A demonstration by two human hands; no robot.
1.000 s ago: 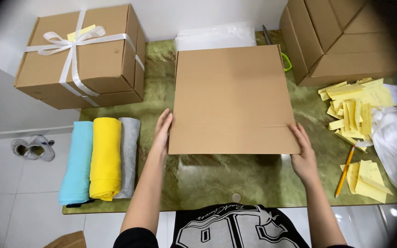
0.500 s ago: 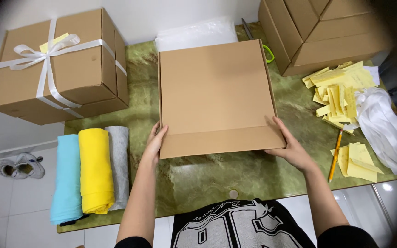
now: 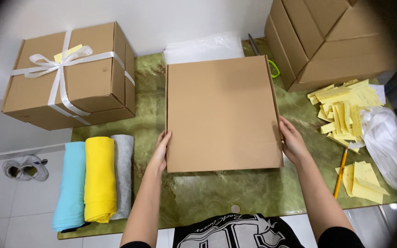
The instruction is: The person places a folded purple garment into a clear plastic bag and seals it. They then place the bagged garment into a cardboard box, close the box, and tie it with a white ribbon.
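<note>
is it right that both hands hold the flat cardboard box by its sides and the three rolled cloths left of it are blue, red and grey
Not quite. The head view shows the left hand and right hand on the sides of the flat cardboard box, but the middle one of the three rolled cloths is yellow, not red; the others are blue and grey.

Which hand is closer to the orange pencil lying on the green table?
Right. The right hand grips the flat cardboard box's right edge, just left of the orange pencil. The left hand holds the box's left edge, the whole box between it and the pencil.
</note>
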